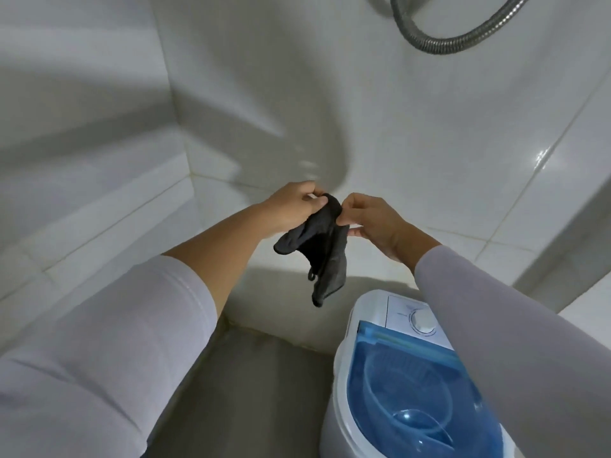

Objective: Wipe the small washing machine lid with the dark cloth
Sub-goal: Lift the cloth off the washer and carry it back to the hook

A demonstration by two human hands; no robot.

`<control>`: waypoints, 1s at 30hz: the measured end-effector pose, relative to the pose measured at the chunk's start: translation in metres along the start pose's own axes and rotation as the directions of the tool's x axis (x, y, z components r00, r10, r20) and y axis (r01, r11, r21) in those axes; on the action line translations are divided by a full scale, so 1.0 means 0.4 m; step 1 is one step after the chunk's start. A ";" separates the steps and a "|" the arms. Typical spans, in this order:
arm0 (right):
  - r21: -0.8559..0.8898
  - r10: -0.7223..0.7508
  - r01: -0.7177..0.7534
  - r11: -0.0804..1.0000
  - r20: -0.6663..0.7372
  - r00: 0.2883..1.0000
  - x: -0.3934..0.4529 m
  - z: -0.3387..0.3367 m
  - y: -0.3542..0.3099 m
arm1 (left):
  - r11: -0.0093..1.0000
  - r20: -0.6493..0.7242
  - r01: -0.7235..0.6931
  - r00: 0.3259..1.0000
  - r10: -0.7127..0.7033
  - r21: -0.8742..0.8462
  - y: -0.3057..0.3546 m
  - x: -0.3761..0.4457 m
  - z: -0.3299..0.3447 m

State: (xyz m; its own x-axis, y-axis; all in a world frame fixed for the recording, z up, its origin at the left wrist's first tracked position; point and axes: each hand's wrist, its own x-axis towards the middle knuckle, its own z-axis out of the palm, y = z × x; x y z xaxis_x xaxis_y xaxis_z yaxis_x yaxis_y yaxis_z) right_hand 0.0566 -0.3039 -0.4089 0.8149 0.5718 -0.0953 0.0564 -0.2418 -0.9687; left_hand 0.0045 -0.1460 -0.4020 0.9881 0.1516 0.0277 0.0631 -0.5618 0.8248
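With my left hand [291, 206] and right hand [370, 223] both pinching the dark cloth [317, 252] in midair above the washing machine lid [406, 391], I should bunch it into a flat pad before lowering it onto the blue plastic.

Home bathroom; white wall tiles [413, 133]; shower hose [439, 44]

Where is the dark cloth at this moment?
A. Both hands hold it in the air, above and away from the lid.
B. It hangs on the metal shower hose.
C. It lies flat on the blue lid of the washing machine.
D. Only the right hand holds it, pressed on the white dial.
A: the left hand and the right hand pinch the top of the dark cloth, which dangles clear of the blue lid.
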 end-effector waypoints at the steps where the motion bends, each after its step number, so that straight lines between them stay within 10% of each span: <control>1: 0.011 0.005 -0.005 1.000 0.016 1.000 0.001 0.006 -0.039 | 1.000 -0.005 0.010 1.000 -0.010 0.010 0.022 0.000 -0.033; 11: -0.252 -0.002 0.032 0.967 0.117 0.993 -0.058 0.022 -0.593 | 0.988 -0.033 0.072 0.997 -0.068 0.137 0.389 -0.068 -0.461; 21: -0.290 -0.250 0.204 0.935 -0.132 0.959 -0.016 0.023 -1.064 | 0.998 -0.133 0.020 0.991 -0.028 -0.060 0.663 -0.086 -0.824; 30: -0.589 -0.534 0.326 0.739 -0.217 0.817 0.099 0.050 -1.221 | 0.996 -0.521 -0.084 0.850 0.083 0.022 0.736 0.053 -0.947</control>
State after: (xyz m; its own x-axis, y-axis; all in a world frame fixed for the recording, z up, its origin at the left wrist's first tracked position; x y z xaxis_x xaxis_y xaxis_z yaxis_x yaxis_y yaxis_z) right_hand 0.0497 -0.1477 0.0560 0.7610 0.4266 0.4888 0.6476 -0.4541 -0.6119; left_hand -0.0091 0.0000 0.0552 0.7717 0.5054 0.3861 -0.0169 -0.5906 0.8068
